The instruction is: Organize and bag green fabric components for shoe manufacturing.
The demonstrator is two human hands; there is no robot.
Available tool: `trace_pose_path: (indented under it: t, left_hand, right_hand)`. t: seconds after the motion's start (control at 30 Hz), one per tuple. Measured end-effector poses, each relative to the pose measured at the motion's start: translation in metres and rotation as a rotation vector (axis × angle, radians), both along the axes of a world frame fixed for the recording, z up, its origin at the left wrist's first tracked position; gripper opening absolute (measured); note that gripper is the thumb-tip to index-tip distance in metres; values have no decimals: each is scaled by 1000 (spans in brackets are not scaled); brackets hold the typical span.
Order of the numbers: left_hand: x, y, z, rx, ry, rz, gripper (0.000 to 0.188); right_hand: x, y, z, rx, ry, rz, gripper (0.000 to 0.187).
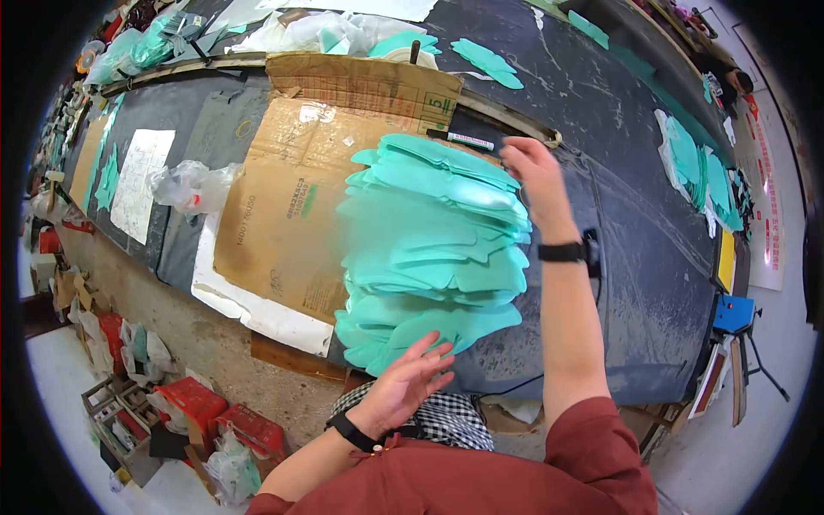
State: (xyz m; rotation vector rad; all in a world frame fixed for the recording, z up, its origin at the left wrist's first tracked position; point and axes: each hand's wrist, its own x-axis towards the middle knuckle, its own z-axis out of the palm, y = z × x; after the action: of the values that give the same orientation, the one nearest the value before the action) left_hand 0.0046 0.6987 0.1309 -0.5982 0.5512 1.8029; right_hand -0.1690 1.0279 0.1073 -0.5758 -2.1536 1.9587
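Note:
A long, overlapping row of turquoise cut-out sheets with curved outlines lies across the cardboard's right side, fanned from far to near. At its near end is my left hand, palm partly turned up and fingers apart, with nothing in it. The fingertips come close to the nearest sheets; I cannot tell if they touch. My right hand is at the far right corner of the row, its fingers bent and drawn together beside the sheet edges. What those fingers hold, if anything, is hidden. A black and white marker lies just beyond the row.
A flattened brown cardboard rests on the dark worktable. Left of it are a clear plastic bag and a white paper. More turquoise pieces lie at the back. Red crates stand on the floor.

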Motion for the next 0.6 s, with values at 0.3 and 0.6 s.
trace_pose_path:
  t: [0.3,0.6]
  left_hand:
    - [-15,16,-9,-91,-81,149,74]
    - [-27,24,-18,-99,-77,221,76]
  right_hand:
    - [-92,-22,-71,635,-383,422,48]
    - [-113,-14,-67,722,-615,685,69]
